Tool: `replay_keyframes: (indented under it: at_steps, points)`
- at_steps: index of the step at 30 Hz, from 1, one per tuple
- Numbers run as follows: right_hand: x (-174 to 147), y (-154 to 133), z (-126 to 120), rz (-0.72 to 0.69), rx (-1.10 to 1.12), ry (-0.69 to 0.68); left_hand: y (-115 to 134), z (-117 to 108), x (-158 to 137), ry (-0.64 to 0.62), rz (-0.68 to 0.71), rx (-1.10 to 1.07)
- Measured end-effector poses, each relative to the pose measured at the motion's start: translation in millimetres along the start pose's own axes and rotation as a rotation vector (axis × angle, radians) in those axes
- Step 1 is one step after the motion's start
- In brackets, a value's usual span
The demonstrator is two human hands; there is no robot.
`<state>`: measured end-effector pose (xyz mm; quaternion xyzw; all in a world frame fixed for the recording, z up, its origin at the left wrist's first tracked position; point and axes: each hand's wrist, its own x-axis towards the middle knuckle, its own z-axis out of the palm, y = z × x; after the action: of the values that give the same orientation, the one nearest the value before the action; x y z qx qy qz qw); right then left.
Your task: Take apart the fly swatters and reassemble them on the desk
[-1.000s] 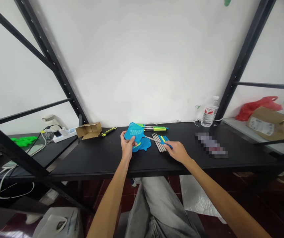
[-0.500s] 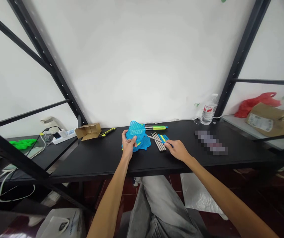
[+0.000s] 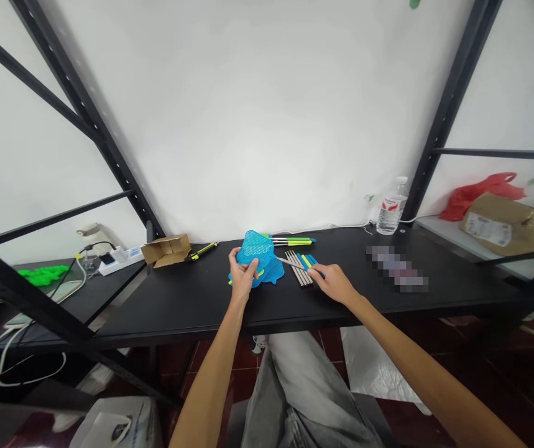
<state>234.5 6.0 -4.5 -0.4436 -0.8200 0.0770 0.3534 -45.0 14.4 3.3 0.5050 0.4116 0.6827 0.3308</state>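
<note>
A blue mesh fly swatter head [image 3: 255, 244] is gripped at its lower edge by my left hand [image 3: 243, 274], thumb on the front. A thin metal shaft [image 3: 290, 263] runs from the head's base to my right hand [image 3: 332, 283], whose fingers close around the swatter's handle end. Beneath the held head lie more blue swatter heads [image 3: 273, 272], partly covered by it and my left hand. Several metal tubes [image 3: 298, 271] rest side by side near my right hand, beside blue and yellow handles [image 3: 308, 259]. Green-and-yellow handles with shafts [image 3: 297, 241] lie behind.
An open cardboard box [image 3: 168, 251] and a black-yellow item [image 3: 204, 251] sit left on the black table [image 3: 164, 311]. A water bottle [image 3: 391, 208] stands back right, near a blurred patch [image 3: 397, 269]. Metal posts frame both sides. A power strip [image 3: 120, 260] lies left.
The view has shifted slightly. Both hands keep their hold on the fly swatter, and its head sits marginally lower and further right.
</note>
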Motion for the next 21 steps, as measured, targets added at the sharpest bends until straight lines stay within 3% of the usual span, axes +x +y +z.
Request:
replay_keyframes:
  at_steps: [9, 21]
  points:
    - [1.2, 1.2, 4.7, 0.061, -0.059, 0.133, -1.7, -7.2, 4.0, 0.295, -0.015, -0.054]
    - [2.3, 10.2, 4.5, 0.17, 0.044, 0.342, -4.9, -8.3, 6.3, 0.363, -0.021, -0.075]
